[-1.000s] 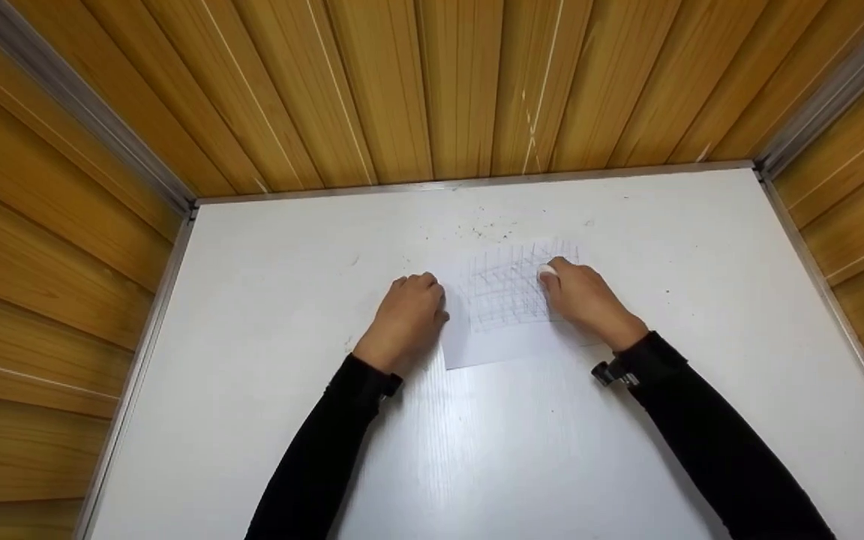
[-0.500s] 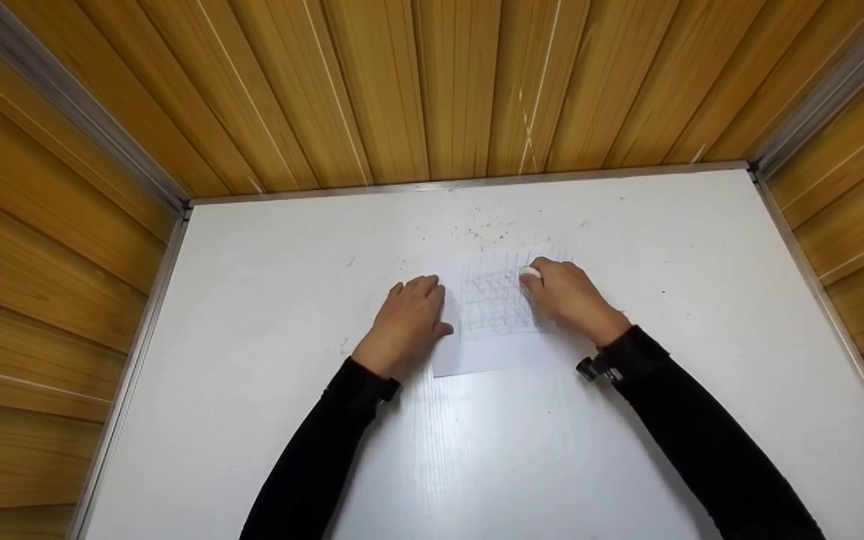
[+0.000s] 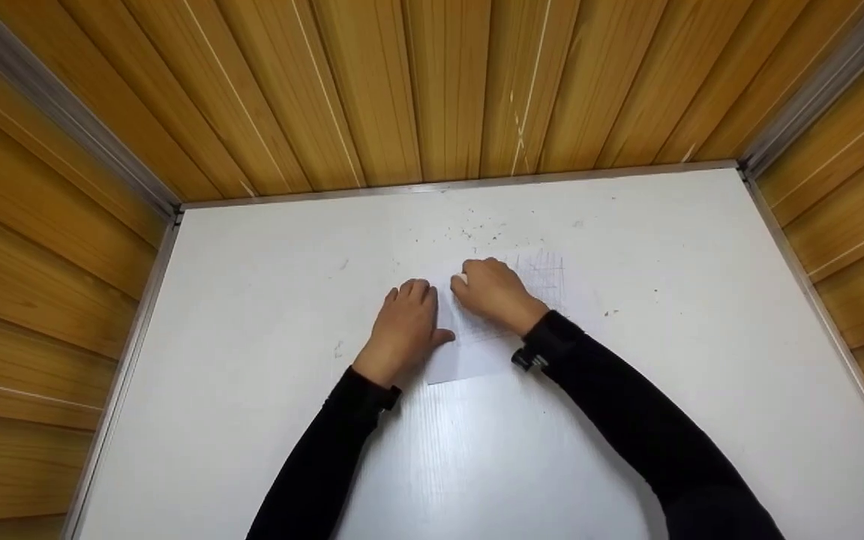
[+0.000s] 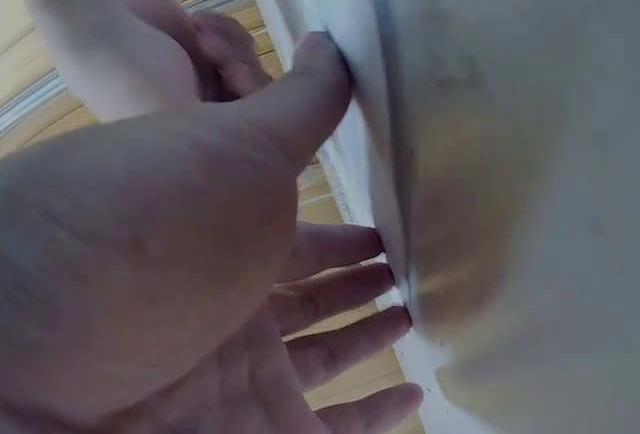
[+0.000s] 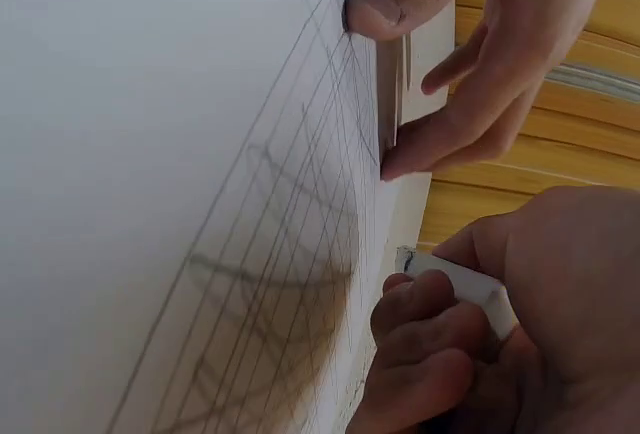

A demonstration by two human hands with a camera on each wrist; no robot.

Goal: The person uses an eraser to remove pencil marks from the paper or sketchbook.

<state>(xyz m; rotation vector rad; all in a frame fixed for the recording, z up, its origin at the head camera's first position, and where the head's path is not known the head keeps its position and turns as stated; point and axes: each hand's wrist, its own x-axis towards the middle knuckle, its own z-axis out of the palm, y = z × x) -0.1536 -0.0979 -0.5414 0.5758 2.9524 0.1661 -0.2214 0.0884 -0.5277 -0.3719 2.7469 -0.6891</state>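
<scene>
A sheet of white paper lies on the white table, covered in crossing pencil lines. My left hand presses on the sheet's left edge, fingers straight and thumb spread, as the left wrist view also shows. In my right hand a white eraser is gripped between curled fingers and thumb. That hand is over the upper left of the drawing, just right of the left fingers, and its forearm crosses the sheet. Part of the pencil lines is hidden under the right hand.
Dark crumbs are scattered on the table behind the paper, with a few more specks to its right. Wood-patterned walls with metal rails close off the back and both sides.
My right hand has swept left across the sheet with the eraser, uncovering pencil lines on the right side. The left hand stays at the left edge, its thumb now stretched farther onto the paper.
</scene>
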